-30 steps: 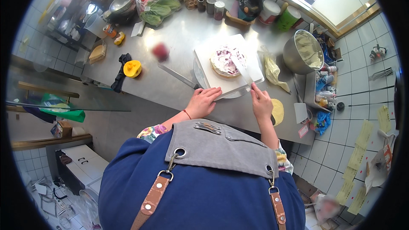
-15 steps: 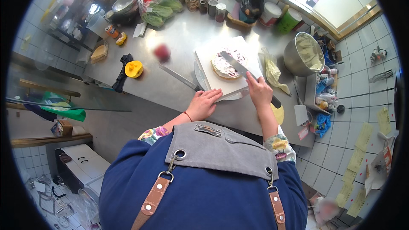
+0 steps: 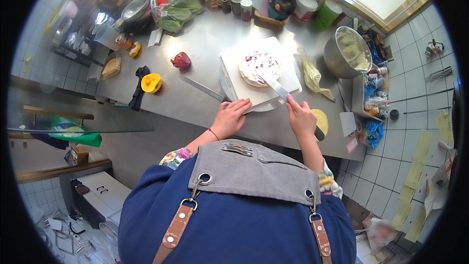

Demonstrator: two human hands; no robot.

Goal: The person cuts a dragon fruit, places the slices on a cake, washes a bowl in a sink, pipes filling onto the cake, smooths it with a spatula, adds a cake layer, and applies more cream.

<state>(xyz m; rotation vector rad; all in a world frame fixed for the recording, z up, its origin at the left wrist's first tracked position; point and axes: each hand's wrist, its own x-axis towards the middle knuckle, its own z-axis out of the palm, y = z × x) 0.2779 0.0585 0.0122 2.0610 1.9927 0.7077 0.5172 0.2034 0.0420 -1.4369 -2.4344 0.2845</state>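
Observation:
A round cake layer [image 3: 249, 77] topped with white cream and dark pinkish-red bits lies on a white board [image 3: 293, 84]. My right hand [image 3: 303, 119] is closed round a palette knife [image 3: 279, 90], whose metal blade slants across the near edge of the cream. Its dark handle end sticks out past my wrist. On the board's near left edge my left hand [image 3: 232, 117] rests flat, fingers out and holding nothing. Beside those fingers lies a long knife [image 3: 201, 87], its dark handle partly hidden. Further left sits a cut dragon fruit [image 3: 181, 60].
Right of the board are a cream-filled piping bag [image 3: 314, 79], a metal bowl of cream [image 3: 342, 61] and a pale yellow round piece [image 3: 320, 119]. Jars, tubs and bagged greens [image 3: 177, 13] line the back. A yellow lidded object [image 3: 151, 83] stands at the left.
My right hand has drawn nearer to me, pulling the palette knife from the cake's middle to its near edge. The cream looks more spread. My left hand stays on the board.

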